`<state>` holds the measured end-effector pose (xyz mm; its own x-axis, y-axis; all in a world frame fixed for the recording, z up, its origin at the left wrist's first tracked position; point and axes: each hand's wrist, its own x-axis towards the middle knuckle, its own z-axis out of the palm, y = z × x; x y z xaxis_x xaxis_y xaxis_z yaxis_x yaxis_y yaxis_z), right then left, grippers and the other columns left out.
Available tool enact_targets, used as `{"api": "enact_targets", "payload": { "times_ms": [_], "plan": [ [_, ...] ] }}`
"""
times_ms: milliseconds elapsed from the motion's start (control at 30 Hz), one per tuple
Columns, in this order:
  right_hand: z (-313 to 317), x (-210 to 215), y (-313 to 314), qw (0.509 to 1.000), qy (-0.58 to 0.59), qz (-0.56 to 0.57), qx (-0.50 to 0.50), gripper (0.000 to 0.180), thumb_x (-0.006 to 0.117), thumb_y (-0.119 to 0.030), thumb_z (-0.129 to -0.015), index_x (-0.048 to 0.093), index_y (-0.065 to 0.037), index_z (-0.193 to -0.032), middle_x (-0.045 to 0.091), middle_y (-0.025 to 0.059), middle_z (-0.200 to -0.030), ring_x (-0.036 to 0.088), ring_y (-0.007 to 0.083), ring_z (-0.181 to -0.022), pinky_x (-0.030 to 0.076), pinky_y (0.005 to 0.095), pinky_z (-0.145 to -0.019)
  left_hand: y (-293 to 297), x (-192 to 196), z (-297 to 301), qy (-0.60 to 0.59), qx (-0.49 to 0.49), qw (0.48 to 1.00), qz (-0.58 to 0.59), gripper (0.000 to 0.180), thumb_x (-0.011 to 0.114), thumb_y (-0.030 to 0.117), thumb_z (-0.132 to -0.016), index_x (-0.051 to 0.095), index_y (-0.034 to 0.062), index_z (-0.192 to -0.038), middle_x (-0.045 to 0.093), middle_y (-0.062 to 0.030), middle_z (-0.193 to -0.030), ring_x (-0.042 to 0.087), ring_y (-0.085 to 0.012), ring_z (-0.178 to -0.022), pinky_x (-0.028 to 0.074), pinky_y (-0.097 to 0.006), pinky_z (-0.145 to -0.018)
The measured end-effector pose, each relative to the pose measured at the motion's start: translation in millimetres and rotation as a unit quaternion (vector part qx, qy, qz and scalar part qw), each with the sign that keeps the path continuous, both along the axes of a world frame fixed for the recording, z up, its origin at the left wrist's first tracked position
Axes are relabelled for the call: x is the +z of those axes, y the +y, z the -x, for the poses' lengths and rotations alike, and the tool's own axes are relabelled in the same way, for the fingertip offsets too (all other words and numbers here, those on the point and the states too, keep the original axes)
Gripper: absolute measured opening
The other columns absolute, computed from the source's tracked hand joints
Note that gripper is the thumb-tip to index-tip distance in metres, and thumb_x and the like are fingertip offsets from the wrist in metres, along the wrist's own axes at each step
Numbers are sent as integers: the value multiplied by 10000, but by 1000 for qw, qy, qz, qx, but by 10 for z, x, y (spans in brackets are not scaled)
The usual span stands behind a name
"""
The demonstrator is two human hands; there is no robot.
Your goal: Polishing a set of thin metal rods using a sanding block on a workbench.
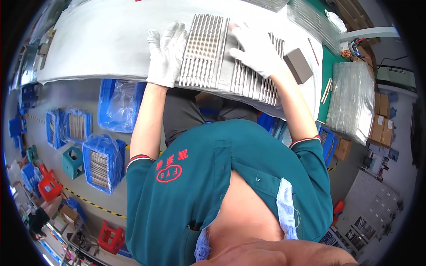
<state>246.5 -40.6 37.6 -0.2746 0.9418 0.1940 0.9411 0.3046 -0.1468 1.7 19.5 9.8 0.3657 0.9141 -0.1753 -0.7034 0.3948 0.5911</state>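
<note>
A row of slim, stepped metal rods lies side by side on the white-covered table. My left hand, in a white glove, rests flat with its fingers spread along the left edge of this row. My right hand, also gloved, reaches over a second group of rods and hides their upper part. Its thumb and forefinger stand apart, pointing at the gap between the two groups, and nothing shows between them. Bare fingertip shows at the end of the right forefinger.
A dark grey block sits right of the rods, beside a thin pencil-like stick. Clear plastic trays are stacked on the green surface at the right. Blue crates with bagged rods stand on the floor at the left.
</note>
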Motion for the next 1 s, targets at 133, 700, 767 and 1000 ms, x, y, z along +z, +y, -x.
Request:
{"api": "enact_targets", "payload": {
  "times_ms": [133,700,767,1000],
  "plan": [
    [475,-200,329,991,-33,-96,84,613,465,-471,-951,451,-51,-1397,502,129,-1341,430,285,-1273,300,434,-1094,23,0,12,-14,14,1000,12,868,421,662,-935,313,-18,-1464,338,-183,-1514,379,-284,-1376,323,-376,-1154],
    [191,-69,65,994,-88,-55,39,623,435,-504,-977,412,-118,-1466,416,138,-1489,353,294,-1396,236,443,-1161,48,-35,-9,-2,51,999,2,925,494,686,-889,286,20,-1496,314,-156,-1549,313,-308,-1420,297,-437,-1152],
    [-41,67,-120,997,75,-30,-19,639,549,-469,-931,443,-103,-1444,477,161,-1433,420,334,-1338,293,435,-1133,45,-29,4,-2,51,999,4,925,498,683,-889,286,18,-1496,310,-161,-1550,308,-310,-1423,294,-440,-1155],
    [-974,134,-974,964,-67,-66,-249,705,760,-333,-754,542,15,-1328,498,192,-1398,455,348,-1294,349,401,-1113,-44,33,-31,10,37,999,22,916,518,667,-889,301,4,-1482,333,-196,-1523,343,-334,-1400,314,-444,-1146]
  ]
}}
